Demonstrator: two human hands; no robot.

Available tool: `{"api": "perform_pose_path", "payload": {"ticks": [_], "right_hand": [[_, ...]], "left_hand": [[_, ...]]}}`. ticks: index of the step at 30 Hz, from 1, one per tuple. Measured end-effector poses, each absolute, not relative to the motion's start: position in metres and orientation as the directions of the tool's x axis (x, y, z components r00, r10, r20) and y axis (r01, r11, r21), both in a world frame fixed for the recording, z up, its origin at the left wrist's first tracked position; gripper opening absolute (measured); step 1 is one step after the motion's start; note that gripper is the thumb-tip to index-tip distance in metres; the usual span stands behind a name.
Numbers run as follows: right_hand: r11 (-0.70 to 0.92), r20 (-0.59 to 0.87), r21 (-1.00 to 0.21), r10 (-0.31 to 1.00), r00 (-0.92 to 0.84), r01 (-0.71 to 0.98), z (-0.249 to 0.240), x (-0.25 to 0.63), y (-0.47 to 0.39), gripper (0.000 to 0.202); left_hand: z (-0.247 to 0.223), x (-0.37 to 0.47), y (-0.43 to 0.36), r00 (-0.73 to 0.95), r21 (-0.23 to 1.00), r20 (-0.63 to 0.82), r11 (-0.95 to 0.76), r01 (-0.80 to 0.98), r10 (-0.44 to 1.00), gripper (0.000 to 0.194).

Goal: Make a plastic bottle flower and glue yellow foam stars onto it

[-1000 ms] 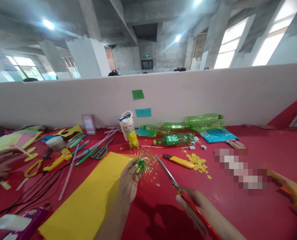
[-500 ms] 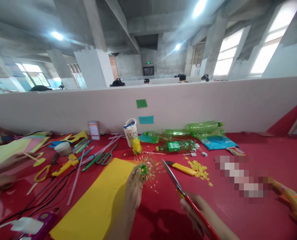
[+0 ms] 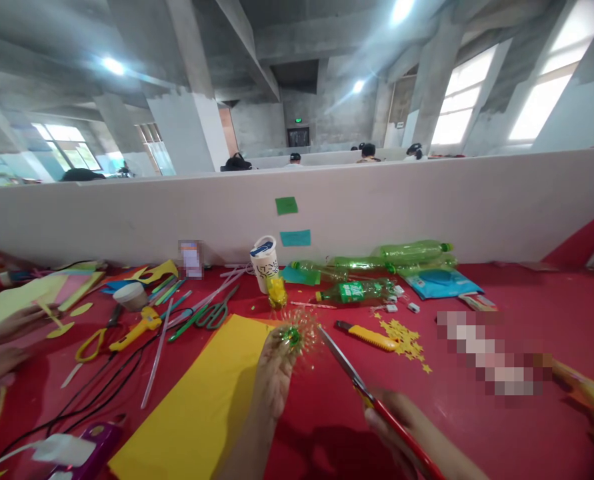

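Centrally, the left hand [image 3: 274, 373] pinches a fringed piece of clear green plastic [image 3: 291, 337] between its fingers, its thin strips fanning out above the red table [image 3: 517, 433]. To the right and apart from it, the right hand [image 3: 394, 420] is closed around a pair of red-handled scissors [image 3: 357, 381], whose blades point far and left toward the fringe; whether the tips touch any strip, I cannot tell. The two hands are apart.

Under and beside the left forearm lies a yellow sheet [image 3: 191, 400], with an orange edge showing at its far side. Just beyond the fringe stands a small container of yellow bits [image 3: 277, 292], in front of a white cup with a blue-marked lid [image 3: 265, 267]. Right of these, green plastic bottles [image 3: 361, 291] lie on their sides near the pale partition [image 3: 127, 213], next to a blue packet [image 3: 444, 283]. Nearer, a yellow utility knife [image 3: 371, 337] lies beside scattered yellow stars [image 3: 401, 337].

On the left are grey-green scissors [image 3: 217, 313], a yellow glue gun [image 3: 139, 330], yellow-handled scissors [image 3: 91, 343] and a tipped paper cup [image 3: 131, 296]. At the far left edge, another person's hands [image 3: 24, 323] are at work, one holding a pale yellow strip.
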State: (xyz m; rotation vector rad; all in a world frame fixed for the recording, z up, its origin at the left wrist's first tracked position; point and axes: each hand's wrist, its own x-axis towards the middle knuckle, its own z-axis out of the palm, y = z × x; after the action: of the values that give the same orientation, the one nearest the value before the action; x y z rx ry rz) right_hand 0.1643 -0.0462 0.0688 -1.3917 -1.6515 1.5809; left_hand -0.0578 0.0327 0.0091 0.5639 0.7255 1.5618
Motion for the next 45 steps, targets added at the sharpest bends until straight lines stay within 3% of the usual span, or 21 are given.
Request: {"api": "perform_pose_path", "payload": {"ticks": [9, 32, 45], "right_hand": [[-0.083, -0.277, -0.901, 0.865, -0.418, 0.426, 0.057, 0.162, -0.041, 0.045], [-0.199, -0.355, -0.902, 0.848, -0.395, 0.384, 0.075, 0.167, -0.047, 0.046], [-0.172, -0.342, -0.898, 0.852, -0.397, 0.404, 0.066, 0.165, -0.044, 0.048]], "left_hand": [[0.008, -0.057, 0.033, -0.108, 0.746, -0.014, -0.062, -0.663, 0.994, 0.030], [0.005, -0.058, 0.034, -0.109, 0.742, -0.027, -0.053, -0.668, 0.994, 0.030], [0.004, -0.057, 0.035, -0.116, 0.745, -0.034, -0.052, -0.665, 0.993, 0.030]]}}
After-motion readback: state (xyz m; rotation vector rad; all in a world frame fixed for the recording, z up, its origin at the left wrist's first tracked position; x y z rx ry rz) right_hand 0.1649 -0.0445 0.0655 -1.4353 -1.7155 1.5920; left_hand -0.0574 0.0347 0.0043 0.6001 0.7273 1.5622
